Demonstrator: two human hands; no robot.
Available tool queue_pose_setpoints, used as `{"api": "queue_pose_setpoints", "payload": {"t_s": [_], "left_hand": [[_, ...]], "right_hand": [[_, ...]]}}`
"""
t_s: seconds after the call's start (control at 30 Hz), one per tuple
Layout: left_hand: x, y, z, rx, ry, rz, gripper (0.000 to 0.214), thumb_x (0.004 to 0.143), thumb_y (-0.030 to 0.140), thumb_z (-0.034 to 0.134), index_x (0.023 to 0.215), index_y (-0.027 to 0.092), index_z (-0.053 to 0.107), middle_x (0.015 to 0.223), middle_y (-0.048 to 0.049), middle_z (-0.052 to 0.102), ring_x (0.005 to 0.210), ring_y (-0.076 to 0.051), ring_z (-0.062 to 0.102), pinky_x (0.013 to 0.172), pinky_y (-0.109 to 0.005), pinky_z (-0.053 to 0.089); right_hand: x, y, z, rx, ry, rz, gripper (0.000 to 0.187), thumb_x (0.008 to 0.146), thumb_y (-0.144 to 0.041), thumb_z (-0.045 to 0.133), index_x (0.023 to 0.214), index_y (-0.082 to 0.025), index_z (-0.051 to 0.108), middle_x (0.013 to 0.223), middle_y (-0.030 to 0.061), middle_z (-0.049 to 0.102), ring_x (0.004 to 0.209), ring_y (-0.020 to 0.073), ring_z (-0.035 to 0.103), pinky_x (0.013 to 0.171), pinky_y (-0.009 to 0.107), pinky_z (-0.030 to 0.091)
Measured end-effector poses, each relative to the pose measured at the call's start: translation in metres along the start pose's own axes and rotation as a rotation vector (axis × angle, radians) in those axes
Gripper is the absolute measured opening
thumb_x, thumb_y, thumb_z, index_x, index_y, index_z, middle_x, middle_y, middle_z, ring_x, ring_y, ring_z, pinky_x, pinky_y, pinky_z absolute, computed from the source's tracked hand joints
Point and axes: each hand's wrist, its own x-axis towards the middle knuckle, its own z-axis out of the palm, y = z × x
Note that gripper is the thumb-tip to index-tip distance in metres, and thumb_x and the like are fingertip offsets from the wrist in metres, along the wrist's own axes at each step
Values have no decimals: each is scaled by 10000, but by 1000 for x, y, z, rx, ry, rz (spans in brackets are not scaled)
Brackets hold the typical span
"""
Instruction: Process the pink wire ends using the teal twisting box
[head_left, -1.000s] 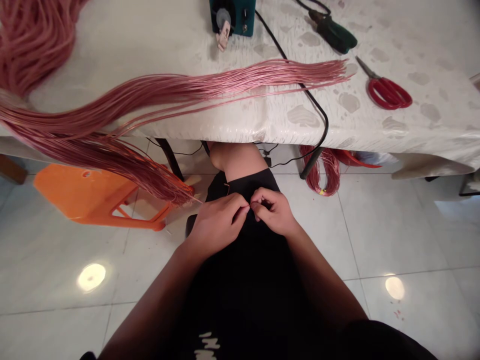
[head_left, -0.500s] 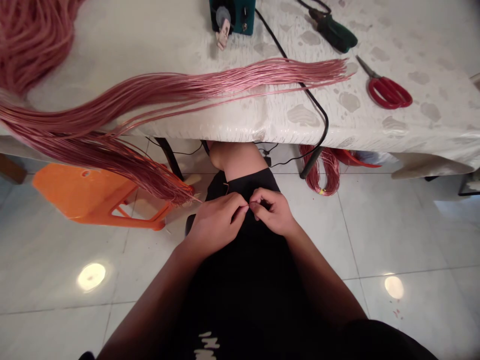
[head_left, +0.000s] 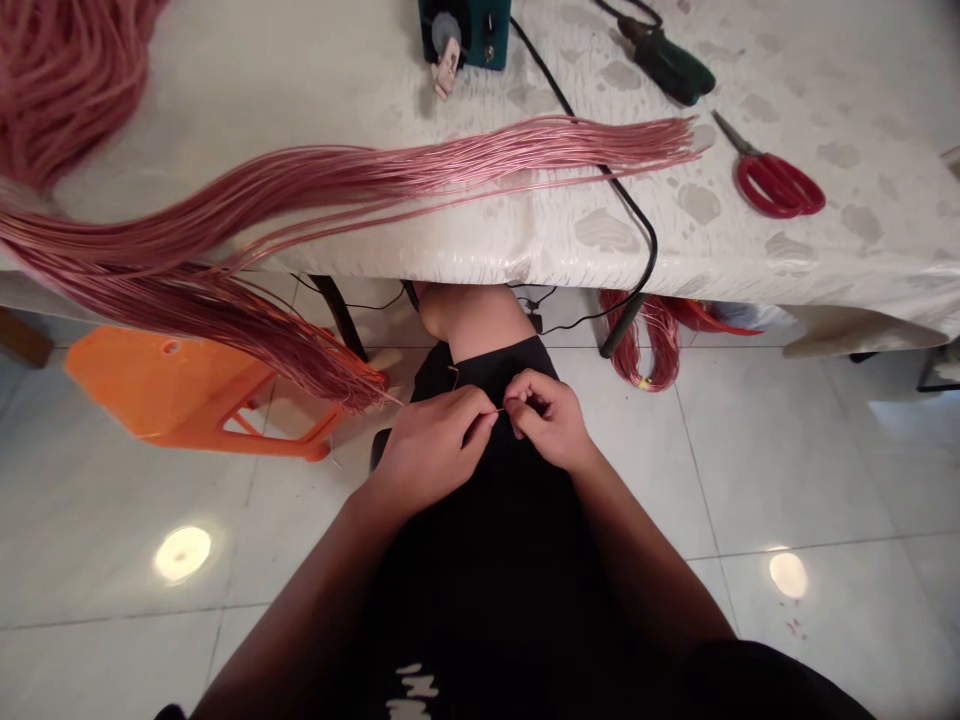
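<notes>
Both hands meet over my lap, below the table edge. My left hand (head_left: 433, 448) is closed in a pinch, and my right hand (head_left: 546, 418) is closed in a pinch facing it. A short thin copper-coloured wire (head_left: 499, 410) runs between the two sets of fingertips, held by both. A small bent end of wire (head_left: 454, 374) shows just above my left hand against the black shorts (head_left: 495, 560). A long bundle of pink wires (head_left: 420, 170) lies across the table and droops off its left side towards an orange stool (head_left: 172, 395).
On the white patterned table (head_left: 525, 240) lie red scissors (head_left: 780, 183), a green-handled tool (head_left: 667, 62) and a teal device (head_left: 465, 30) with a black cable (head_left: 637, 230) running over the edge. A coil of pink wire (head_left: 649, 340) hangs under the table. White tiled floor all around.
My right hand has shifted slightly to the right, opening a small gap between the fingertips where the thin wire now shows. Nothing else has moved.
</notes>
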Motion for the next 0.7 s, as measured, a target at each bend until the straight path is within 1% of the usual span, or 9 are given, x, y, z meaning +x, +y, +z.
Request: {"api": "queue_pose_setpoints", "payload": {"t_s": [0.07,0.13,0.2,0.3,0.43,0.53,0.7], "left_hand": [[0,-1,0,-9,-6,3,127,969,201,539,878,215,627,803,9,701,719,-160,655,618,-287,392],[0,-1,1,-6,-14,1,132,970,203,530,882,218,627,810,6,701,726,-167,652,631,-292,403],[0,-1,1,1,-19,0,128,966,199,531,884,218,628,816,4,703,732,-173,653,638,-296,408],[1,0,1,5,-12,8,121,961,187,542,879,213,627,821,2,708,735,-169,655,635,-294,403],[2,-1,1,-2,-18,18,124,972,202,534,887,210,623,809,8,697,715,-162,644,628,-294,393],[2,-2,1,5,-28,3,131,977,219,525,887,217,621,818,5,700,723,-169,644,629,-296,395],[2,-1,1,19,-21,6,123,965,200,535,884,219,625,817,1,707,728,-170,654,623,-295,396]], "right_hand": [[0,0,0,6,-7,7,91,900,-216,554,814,-218,583,578,-69,500,503,99,489,518,248,377],[0,0,0,-6,-23,1,55,888,-225,580,840,-217,606,617,-62,505,540,101,496,537,247,386],[0,-1,0,-25,-33,-12,49,861,-216,610,812,-215,605,655,-52,518,581,103,498,559,247,391],[1,-3,-1,-29,-24,-7,95,849,-190,593,760,-214,569,640,-50,524,575,104,490,557,251,386],[1,-6,-2,-7,-25,16,102,871,-191,548,773,-215,560,603,-59,514,531,103,493,539,255,386],[1,-7,-2,0,-54,21,78,878,-215,557,804,-215,582,602,-60,519,535,105,497,541,254,387],[3,-6,-2,-15,-53,11,101,843,-206,578,747,-219,551,595,-58,515,552,108,477,548,255,378]]}}
